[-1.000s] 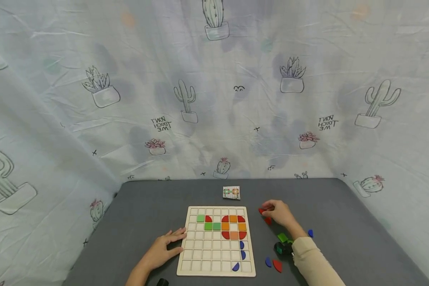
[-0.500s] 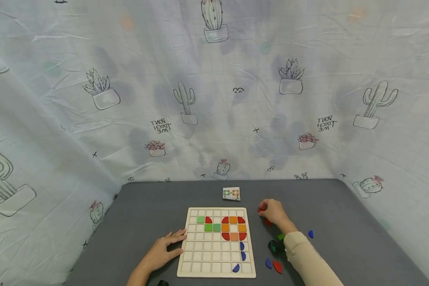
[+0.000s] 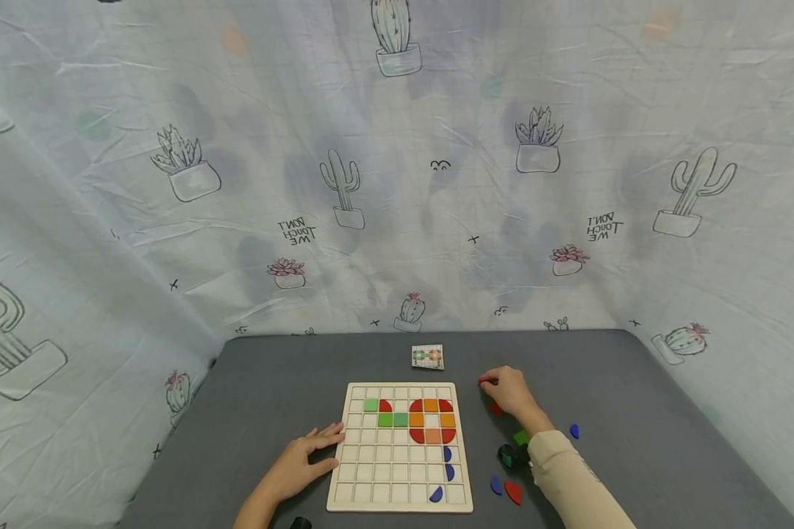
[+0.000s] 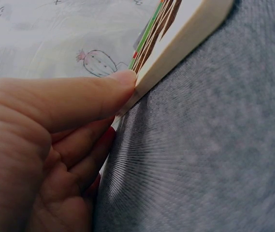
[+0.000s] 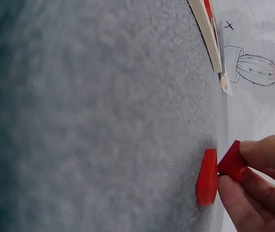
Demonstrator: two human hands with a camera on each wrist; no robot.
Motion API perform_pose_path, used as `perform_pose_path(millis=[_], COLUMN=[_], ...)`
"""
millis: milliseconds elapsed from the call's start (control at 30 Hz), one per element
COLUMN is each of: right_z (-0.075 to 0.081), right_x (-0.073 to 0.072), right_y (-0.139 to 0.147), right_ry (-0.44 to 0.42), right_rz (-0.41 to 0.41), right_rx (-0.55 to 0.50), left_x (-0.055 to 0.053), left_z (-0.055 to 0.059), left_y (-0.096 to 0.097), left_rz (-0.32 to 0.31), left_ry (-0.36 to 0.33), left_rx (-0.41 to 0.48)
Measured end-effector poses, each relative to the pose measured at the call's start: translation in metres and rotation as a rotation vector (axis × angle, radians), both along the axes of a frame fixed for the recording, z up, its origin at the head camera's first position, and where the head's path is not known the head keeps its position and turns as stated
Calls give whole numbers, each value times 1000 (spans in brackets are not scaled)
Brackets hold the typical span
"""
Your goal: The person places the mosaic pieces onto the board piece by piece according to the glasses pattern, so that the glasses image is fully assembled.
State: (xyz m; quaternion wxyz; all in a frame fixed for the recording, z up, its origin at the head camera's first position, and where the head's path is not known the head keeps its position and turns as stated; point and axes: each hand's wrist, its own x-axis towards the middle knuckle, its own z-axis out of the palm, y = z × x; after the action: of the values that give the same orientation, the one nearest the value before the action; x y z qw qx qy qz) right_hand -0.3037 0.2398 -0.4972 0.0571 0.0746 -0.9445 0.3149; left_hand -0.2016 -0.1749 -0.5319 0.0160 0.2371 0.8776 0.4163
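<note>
My right hand [image 3: 512, 393] pinches a red block [image 5: 232, 162] between thumb and fingers, to the right of the wooden grid board [image 3: 384, 474]. Another red block [image 5: 207, 179] lies on the table close to those fingertips. In the head view the held block is mostly hidden by the hand. My left hand [image 3: 298, 466] rests beside the board with fingers extended. Its thumb [image 4: 94, 96] touches the board's side edge in the left wrist view. Green, orange and red pieces fill several cells in the board's upper rows, and blue pieces [image 3: 449, 472] sit at its lower right.
Behind the board lies a small printed card [image 3: 427, 357]. Right of the board are a green square [image 3: 521, 438], a red quarter-round piece [image 3: 513, 492] and blue pieces [image 3: 496, 485]. The grey table [image 3: 291, 367] ends at a cactus-print curtain [image 3: 397, 184].
My right hand has shifted slightly left, and its fingers have closed around the red block. The left hand stays at the board's edge.
</note>
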Motion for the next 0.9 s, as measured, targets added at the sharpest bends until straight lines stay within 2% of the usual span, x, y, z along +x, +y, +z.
perform_pose_path(millis=[400,733,900], right_z=[-2,4,7], right_x=[-1,1,0], right_y=[6,0,-9], right_ry=[22,-133,-166], right_rz=[7,85,146], right_rx=[-74,-232,-285], left_x=[0,0,0], left_z=[1,1,2], left_y=[0,0,1], left_rz=[2,10,7], left_ry=[-17,-21,-25], left_rx=[-4,-2,1])
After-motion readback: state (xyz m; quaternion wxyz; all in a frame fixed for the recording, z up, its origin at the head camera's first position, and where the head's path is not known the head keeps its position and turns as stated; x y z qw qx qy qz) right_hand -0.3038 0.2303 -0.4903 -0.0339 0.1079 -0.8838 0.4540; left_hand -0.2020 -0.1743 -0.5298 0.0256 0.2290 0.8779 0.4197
